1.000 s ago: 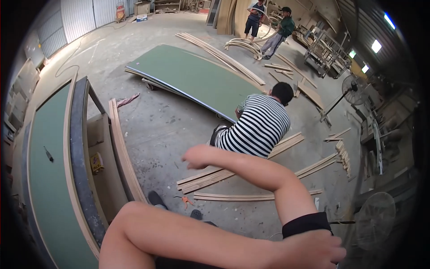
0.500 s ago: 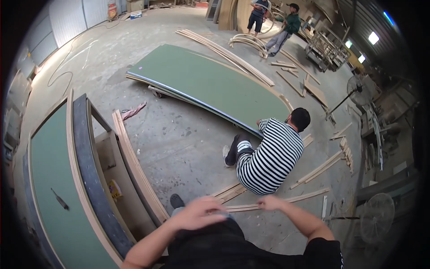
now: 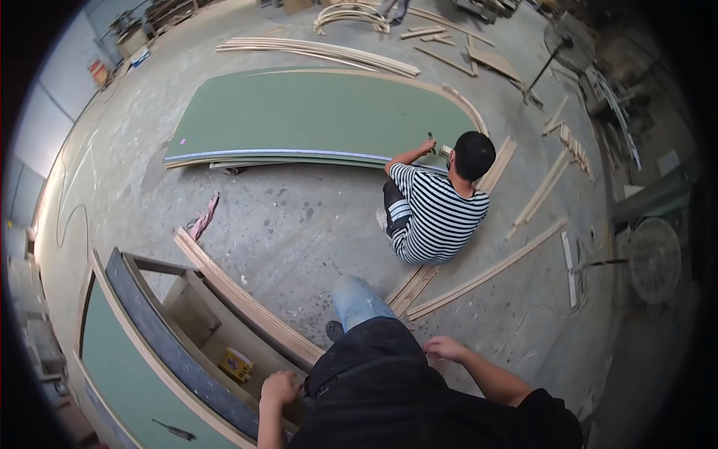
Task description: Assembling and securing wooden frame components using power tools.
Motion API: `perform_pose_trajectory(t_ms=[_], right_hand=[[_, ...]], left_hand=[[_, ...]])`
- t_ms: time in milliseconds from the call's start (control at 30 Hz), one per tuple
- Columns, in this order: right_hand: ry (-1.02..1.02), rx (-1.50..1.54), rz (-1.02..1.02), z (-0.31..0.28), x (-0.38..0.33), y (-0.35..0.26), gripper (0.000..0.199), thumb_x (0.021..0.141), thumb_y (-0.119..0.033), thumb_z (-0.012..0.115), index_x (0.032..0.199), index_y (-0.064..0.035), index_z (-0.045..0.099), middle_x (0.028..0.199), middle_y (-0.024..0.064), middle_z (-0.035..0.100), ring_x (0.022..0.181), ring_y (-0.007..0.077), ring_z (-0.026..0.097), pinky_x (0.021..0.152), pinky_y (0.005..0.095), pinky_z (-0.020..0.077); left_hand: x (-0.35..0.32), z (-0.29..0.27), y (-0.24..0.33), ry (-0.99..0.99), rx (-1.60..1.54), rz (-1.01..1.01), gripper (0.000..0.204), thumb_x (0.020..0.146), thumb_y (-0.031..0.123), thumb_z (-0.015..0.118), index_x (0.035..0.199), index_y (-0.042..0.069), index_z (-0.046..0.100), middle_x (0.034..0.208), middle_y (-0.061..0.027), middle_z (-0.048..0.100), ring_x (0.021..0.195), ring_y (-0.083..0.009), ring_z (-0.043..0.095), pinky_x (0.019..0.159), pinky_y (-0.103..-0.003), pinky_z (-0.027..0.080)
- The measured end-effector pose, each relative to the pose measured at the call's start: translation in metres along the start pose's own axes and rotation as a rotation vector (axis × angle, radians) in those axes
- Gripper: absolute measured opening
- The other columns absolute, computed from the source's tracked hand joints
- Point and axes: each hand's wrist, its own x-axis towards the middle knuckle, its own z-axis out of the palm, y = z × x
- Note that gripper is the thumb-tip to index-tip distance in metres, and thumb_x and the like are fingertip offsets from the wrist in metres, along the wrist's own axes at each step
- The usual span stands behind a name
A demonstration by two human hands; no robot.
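Left hand sits near and low, fingers curled into a loose fist against the dark shirt hem, grasping no tool, just beside the curved wooden frame that runs along the floor on the near left. Right hand rests at the right hip, fingers bent and touching the same dark cloth, nothing gripped. Farther off, a crouching person in a striped shirt works at the edge of the big green panel lying flat on the concrete floor.
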Motion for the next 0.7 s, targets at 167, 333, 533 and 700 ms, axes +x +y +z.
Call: perform_pose_trajectory(t_ms=[167,333,533,700], right_hand=[[0.233,-0.376,0.021,-0.017,0.076,-0.001,0.026,0.088,-0.025,0.065,0.1,-0.0041,0.073,0.088,0.0066,0.072,0.086,0.0171,0.068,0.077,0.0326,0.0534],[0.308,-0.068,-0.003,-0.017,0.124,-0.062,0.021,0.085,-0.023,0.065,0.096,-0.0082,0.074,0.078,0.0019,0.067,0.067,0.0124,0.059,0.062,0.0305,0.0509],[0.212,-0.222,-0.172,-0.035,0.177,-0.175,0.023,0.086,-0.023,0.067,0.1,-0.0063,0.074,0.078,0.0028,0.066,0.069,0.0114,0.059,0.062,0.0307,0.0508],[0.387,-0.006,-0.172,-0.057,0.187,-0.257,0.025,0.085,-0.022,0.065,0.099,-0.0031,0.072,0.087,0.0115,0.071,0.082,0.021,0.067,0.076,0.0354,0.0517]], left_hand=[[0.08,-0.124,0.026,0.282,-0.133,0.125,0.036,0.087,0.033,0.065,0.112,0.007,0.068,0.104,-0.0152,0.068,0.1,-0.0333,0.064,0.087,-0.043,0.051],[0.176,-0.163,-0.02,0.327,-0.459,0.054,0.035,0.088,0.027,0.066,0.114,0.004,0.068,0.093,-0.0139,0.069,0.084,-0.0262,0.067,0.078,-0.035,0.053],[0.233,-0.186,-0.118,0.002,-0.616,-0.388,0.032,0.089,0.024,0.066,0.112,0.001,0.068,0.083,-0.0086,0.07,0.069,-0.0167,0.065,0.068,-0.033,0.053],[0.281,-0.251,-0.112,0.182,-0.927,-0.425,0.025,0.091,0.017,0.065,0.109,0.0,0.067,0.079,-0.0042,0.065,0.065,-0.0099,0.059,0.055,-0.025,0.047]])
